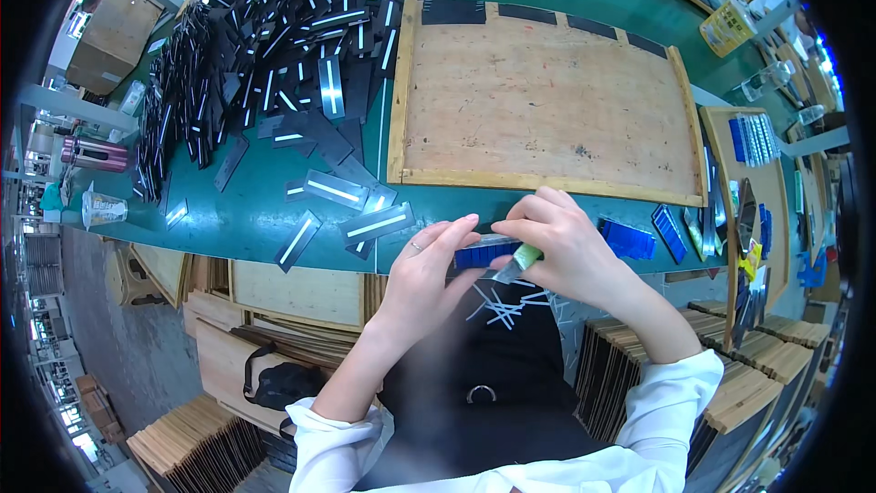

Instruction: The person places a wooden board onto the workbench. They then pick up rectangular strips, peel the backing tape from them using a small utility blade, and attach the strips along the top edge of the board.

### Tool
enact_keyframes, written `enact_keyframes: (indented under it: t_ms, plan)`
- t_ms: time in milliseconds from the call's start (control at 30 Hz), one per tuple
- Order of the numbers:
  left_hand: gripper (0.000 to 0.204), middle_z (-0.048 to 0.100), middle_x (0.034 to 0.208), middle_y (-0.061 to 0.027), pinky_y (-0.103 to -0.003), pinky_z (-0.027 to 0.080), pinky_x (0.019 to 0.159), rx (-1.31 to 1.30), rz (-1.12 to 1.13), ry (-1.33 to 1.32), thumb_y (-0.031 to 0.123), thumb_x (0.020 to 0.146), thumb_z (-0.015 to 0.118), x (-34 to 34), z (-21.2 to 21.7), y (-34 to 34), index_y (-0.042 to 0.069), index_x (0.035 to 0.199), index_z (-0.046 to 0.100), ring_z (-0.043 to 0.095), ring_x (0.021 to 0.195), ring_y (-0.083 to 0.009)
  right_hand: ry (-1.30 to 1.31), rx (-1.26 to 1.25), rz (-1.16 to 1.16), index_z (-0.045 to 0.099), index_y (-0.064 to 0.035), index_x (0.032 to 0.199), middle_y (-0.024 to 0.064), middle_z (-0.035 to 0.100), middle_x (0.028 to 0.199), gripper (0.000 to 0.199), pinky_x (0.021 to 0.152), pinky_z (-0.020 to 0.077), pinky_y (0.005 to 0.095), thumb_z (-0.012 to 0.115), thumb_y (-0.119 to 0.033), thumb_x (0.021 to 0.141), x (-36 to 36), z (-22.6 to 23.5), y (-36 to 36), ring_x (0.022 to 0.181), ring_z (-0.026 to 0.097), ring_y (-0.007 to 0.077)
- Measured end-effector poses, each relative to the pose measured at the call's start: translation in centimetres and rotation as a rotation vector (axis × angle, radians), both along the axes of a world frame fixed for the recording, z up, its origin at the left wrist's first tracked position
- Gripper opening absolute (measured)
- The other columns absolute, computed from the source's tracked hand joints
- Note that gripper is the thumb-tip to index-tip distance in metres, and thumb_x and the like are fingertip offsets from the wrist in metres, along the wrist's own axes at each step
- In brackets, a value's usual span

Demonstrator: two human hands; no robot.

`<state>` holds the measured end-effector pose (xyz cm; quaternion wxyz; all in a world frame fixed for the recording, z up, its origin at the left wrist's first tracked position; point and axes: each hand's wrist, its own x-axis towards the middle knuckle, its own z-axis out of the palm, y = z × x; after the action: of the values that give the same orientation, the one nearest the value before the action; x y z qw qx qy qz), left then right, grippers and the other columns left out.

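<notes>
Close to the near edge of the table, my left hand [422, 272] grips one end of a small dark-blue ribbed panel [474, 255] between thumb and fingers. At its other end my right hand [558, 245] is closed around a flat tool with a light-green grip [526, 256] and a greyish, blade-like end pointing down toward me. The tool's end is close to the panel; whether they touch I cannot tell. Thin white strips [502, 309] lie loose on my dark-clad lap under the hands. More blue panels [628, 239] rest on the table right of my right hand.
A wooden-rimmed board [547, 100] with dark pieces along its far edge lies ahead. Far left is a big heap of dark strips [274, 36] with white lines; several stray grey pieces [379, 223] lie nearer. A tray [773, 192] stands right, with stacked wooden frames [730, 383] below.
</notes>
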<state>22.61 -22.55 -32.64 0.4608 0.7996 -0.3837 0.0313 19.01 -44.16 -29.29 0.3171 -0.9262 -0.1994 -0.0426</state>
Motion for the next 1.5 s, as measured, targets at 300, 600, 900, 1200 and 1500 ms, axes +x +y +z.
enact_keyframes:
  t_ms: [300, 600, 900, 1200, 1500]
  plan:
    - [0.065, 0.071, 0.099, -0.0096, -0.037, 0.053, 0.081, 0.053, -0.021, 0.011, 0.002, 0.071, 0.079, 0.2, 0.3, -0.1, 0.004, 0.13, 0.053, 0.065, 0.093, -0.0266, -0.134, -0.095, -0.076, 0.055, -0.0066, 0.133, 0.0016, 0.07, 0.095, 0.081, 0.075, 0.0427, 0.0349, 0.086, -0.022, 0.059, -2.3, -1.1, -1.5, 0.079, 0.052, 0.0199]
    - [0.068, 0.07, 0.102, -0.01, -0.037, 0.053, 0.083, 0.089, -0.019, -0.003, 0.002, 0.068, 0.081, 0.2, 0.7, -0.5, 0.004, 0.13, 0.053, 0.065, 0.093, -0.0267, -0.17, -0.014, -0.11, 0.054, -0.0099, 0.134, 0.0015, 0.065, 0.091, 0.084, 0.076, 0.0447, 0.0344, 0.086, -0.021, 0.057, -2.8, -1.1, -2.0, 0.081, 0.056, 0.0203]
    - [0.063, 0.068, 0.108, -0.01, -0.039, 0.051, 0.09, 0.163, -0.091, -0.139, 0.004, 0.068, 0.082, -0.2, 1.8, -2.4, 0.002, 0.125, 0.057, 0.064, 0.103, -0.0286, -0.256, -0.029, -0.29, 0.064, -0.007, 0.087, 0.0041, 0.062, 0.084, 0.021, 0.066, 0.0416, 0.0354, 0.076, -0.006, 0.071, -5.7, -1.9, -2.7, 0.075, 0.056, 0.0225]
    - [0.058, 0.069, 0.107, -0.0096, -0.038, 0.053, 0.086, 0.146, -0.101, -0.147, 0.002, 0.068, 0.082, -0.4, 1.2, -3.7, 0.001, 0.121, 0.06, 0.066, 0.096, -0.0263, -0.241, -0.11, -0.291, 0.067, -0.0003, 0.091, 0.0067, 0.062, 0.083, 0.026, 0.066, 0.0412, 0.036, 0.073, -0.003, 0.065, -5.4, -2.8, -0.8, 0.074, 0.056, 0.0232]
    - [0.058, 0.069, 0.108, -0.0106, -0.037, 0.053, 0.084, 0.159, -0.107, -0.121, 0.002, 0.068, 0.082, -0.5, 1.3, -3.8, 0.001, 0.121, 0.06, 0.066, 0.094, -0.0266, -0.31, -0.239, -0.246, 0.06, -0.0014, 0.086, 0.0066, 0.052, 0.075, 0.02, 0.067, 0.0395, 0.0356, 0.063, -0.014, 0.07, -5.1, -2.6, -0.8, 0.073, 0.051, 0.0234]
